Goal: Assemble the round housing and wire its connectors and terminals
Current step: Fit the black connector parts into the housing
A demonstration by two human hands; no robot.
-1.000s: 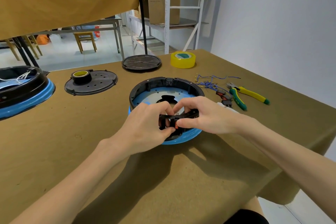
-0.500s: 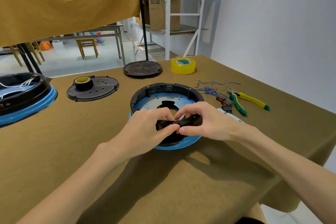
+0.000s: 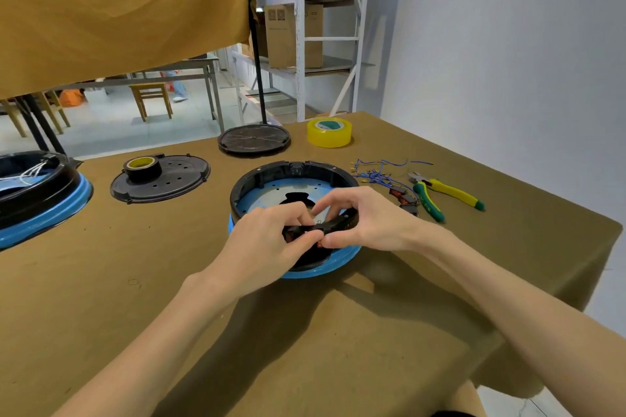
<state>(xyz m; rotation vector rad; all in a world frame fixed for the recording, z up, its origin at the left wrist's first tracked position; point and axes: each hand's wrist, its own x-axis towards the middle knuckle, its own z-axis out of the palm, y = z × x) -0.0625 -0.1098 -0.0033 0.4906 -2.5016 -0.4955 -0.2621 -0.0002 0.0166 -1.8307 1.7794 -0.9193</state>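
The round housing, black-walled with a blue base rim and a pale blue perforated floor, sits at the table's centre. At its near wall both hands meet over a small black part with a red spot. My left hand pinches that part from the left with thumb and curled fingers. My right hand pinches it from the right, fingers arched over the rim. The hands hide most of the part. Loose blue wires with terminals and small red-black connectors lie right of the housing.
Green-and-yellow cutters lie at the right. A yellow tape roll and a black round lid stand behind. A perforated black plate carries a black tape roll. A second housing sits at the left edge.
Both hands stay pinched on the small part at the housing's near wall, shifting only slightly. The camera has tilted up a little.
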